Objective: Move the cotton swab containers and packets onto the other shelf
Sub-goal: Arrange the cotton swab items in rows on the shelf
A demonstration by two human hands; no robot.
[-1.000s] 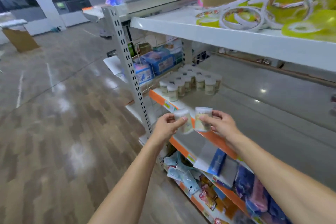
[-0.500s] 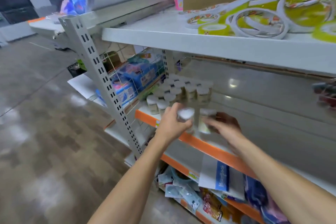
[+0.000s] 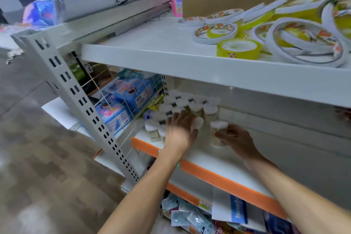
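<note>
On the orange-edged shelf (image 3: 218,176), under the tape-laden shelf (image 3: 171,57), both hands reach in — left hand (image 3: 180,131) gripping one swab container (image 3: 197,122) against the cluster (image 3: 190,104), right hand (image 3: 237,138) clasping another container (image 3: 218,134) upright, bare shelf rightward.

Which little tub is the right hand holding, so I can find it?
Find the shelf with the orange front edge, under the white shelf of tape rolls. A cluster of white-capped cotton swab tubs stands at its left. The right hand grips one tub standing apart, right of that cluster.
</note>
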